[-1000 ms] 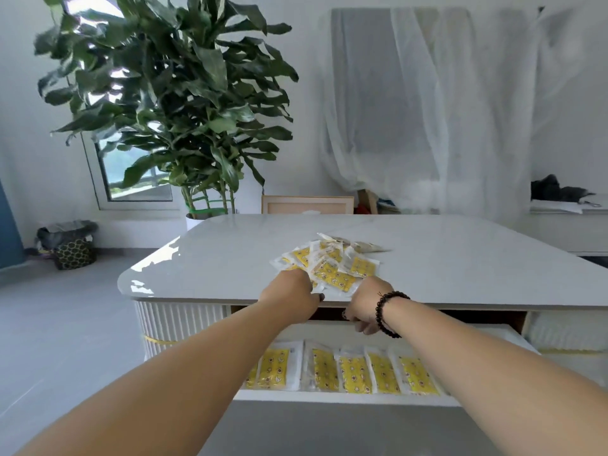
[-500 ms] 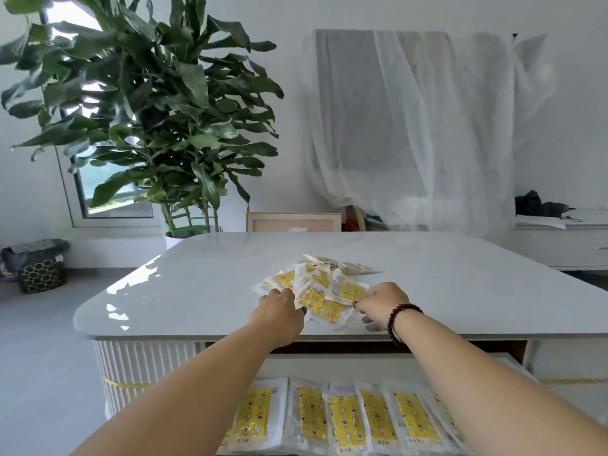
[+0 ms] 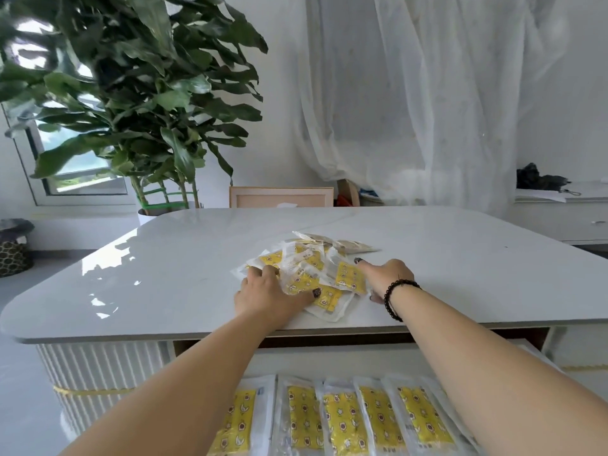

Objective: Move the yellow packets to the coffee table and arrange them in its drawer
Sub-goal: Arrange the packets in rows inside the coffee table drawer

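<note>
a wastebasket (image 3: 13,248) sits on the floor at far left, below a window (image 3: 75,162), with a large leafy plant (image 3: 141,93) rising behind the left corner of the white coffee table (image 3: 164,284). a person's left arm stretches forward from lower left, its left hand (image 3: 269,294) lying palm down on the near left part of a loose pile of packets (image 3: 312,271) on the tabletop; the thumb reaches right across a packet, the other fingers curl over the pile's edge, so the hand seems to be gripping packets, though how firmly cannot be told. the pile of yellow, clear-wrapped packets lies near the table's front edge, roughly at its middle, with a couple of paler packets at the back. the right hand (image 3: 385,274) rests on the pile's right side, forefinger pointing forward onto it, the remaining fingers tucked down toward the tabletop; whether it grasps anything cannot be told. a dark bead bracelet (image 3: 394,297) circles the right wrist. the two hands sit apart, with packets between them. below the arms, the open drawer (image 3: 329,357) holds a row of packets (image 3: 342,416) laid side by side. sheer white cloth (image 3: 411,93) hangs behind the table, and a low white cabinet (image 3: 566,218) stands at far right.
</note>
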### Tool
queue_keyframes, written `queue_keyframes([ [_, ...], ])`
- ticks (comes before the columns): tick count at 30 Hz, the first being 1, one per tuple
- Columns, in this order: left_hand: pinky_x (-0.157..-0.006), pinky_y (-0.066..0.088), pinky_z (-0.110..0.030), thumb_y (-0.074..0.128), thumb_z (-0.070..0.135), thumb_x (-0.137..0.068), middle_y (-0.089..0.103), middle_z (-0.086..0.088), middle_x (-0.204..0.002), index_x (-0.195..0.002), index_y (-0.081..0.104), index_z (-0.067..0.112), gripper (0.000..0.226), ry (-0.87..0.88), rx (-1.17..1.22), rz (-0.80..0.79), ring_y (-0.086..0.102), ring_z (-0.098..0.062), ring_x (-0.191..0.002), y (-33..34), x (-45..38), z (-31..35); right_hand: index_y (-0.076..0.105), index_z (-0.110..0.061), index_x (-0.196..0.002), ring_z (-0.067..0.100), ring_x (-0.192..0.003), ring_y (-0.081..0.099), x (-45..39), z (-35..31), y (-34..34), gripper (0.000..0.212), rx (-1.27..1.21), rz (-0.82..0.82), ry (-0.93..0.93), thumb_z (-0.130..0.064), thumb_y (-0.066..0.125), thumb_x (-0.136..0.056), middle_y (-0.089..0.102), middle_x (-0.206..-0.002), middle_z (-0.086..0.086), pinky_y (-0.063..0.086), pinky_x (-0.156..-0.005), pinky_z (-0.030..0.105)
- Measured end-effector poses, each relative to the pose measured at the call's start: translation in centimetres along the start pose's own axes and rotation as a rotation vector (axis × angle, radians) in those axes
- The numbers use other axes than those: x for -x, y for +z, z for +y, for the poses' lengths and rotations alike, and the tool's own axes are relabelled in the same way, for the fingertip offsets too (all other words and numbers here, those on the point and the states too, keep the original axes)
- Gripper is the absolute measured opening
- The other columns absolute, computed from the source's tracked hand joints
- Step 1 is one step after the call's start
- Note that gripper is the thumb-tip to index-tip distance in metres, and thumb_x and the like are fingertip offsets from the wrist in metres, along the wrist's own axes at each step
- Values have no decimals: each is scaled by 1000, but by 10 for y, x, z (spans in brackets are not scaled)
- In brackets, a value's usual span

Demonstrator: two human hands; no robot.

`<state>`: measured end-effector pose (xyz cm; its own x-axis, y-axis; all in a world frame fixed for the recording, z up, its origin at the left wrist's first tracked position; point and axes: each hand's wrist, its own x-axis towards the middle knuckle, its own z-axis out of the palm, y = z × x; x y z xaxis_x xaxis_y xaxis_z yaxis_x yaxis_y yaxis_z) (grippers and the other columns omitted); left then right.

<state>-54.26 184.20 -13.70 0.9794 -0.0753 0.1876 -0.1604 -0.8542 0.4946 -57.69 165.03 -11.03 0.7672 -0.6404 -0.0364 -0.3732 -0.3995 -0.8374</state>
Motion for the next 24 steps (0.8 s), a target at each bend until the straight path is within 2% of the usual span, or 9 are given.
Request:
queue_keyframes([
  [3, -91, 48, -37, 68, 77, -57, 52, 5, -119, -125, 46, 27, 88, -27, 86, -34, 56, -18, -110, -2, -9, 0, 59, -9, -115, 30, -94, 65, -10, -5, 12, 85, 169, 10, -7, -77, 50, -66, 60, -113, 11, 55, -83, 38],
  [6, -79, 47, -31, 72, 74, -57, 55, 9, -104, -118, 49, 25, 81, -61, 150, -56, 54, -16, -94, -6, -16, 0, 47, -12, -133, 30, -111, 55, -14, -9, 21, 90, 319, 22, -35, -79, 45, -73, 45, -129, 10, 47, -81, 33],
  [9, -76, 49, -31, 74, 73, -55, 61, 9, -101, -115, 54, 26, 79, -77, 186, -64, 59, -16, -92, -5, -20, -3, 47, -12, -133, 27, -107, 56, -19, -9, 30, 88, 447, 53, -88, -77, 49, -74, 40, -126, 8, 43, -74, 30],
  [13, -76, 52, -31, 79, 61, -61, 66, 7, -99, -112, 58, 27, 64, -71, 345, -25, 62, -17, -89, -2, -20, -8, 46, -12, -134, 29, -114, 53, -21, -5, 35, 85, 456, 56, -107, -71, 55, -74, 40, -128, 8, 48, -89, 35],
  [16, -78, 54, -34, 78, 38, -73, 66, 3, -95, -103, 56, 20, 41, -81, 545, 63, 64, -20, -88, 0, -21, -11, 47, -10, -133, 29, -126, 40, -23, -1, 35, 82, 430, 57, -130, -66, 59, -74, 40, -134, 10, 43, -95, 38],
  [19, -81, 54, -36, 71, 26, -83, 66, -1, -104, -105, 48, 19, 33, -139, 727, 154, 65, -21, -94, -1, -22, -14, 51, -10, -126, 30, -125, 34, -22, 3, 38, 77, 444, 92, -138, -65, 59, -74, 40, -131, 12, 38, -98, 36],
  [21, -76, 52, -32, 65, 22, -88, 63, 0, -102, -111, 47, 18, 30, -173, 812, 219, 63, -21, -92, -3, -21, -14, 52, -9, -124, 30, -124, 32, -19, 4, 38, 77, 450, 132, -116, -67, 59, -73, 38, -131, 13, 36, -100, 35],
  [24, -58, 42, -26, 55, 19, -95, 55, 4, -94, -124, 45, 14, 32, -202, 869, 285, 57, -19, -84, -7, -19, -12, 55, -8, -122, 30, -124, 34, -19, 6, 38, 75, 445, 124, -107, -66, 59, -75, 41, -130, 13, 37, -99, 35],
])
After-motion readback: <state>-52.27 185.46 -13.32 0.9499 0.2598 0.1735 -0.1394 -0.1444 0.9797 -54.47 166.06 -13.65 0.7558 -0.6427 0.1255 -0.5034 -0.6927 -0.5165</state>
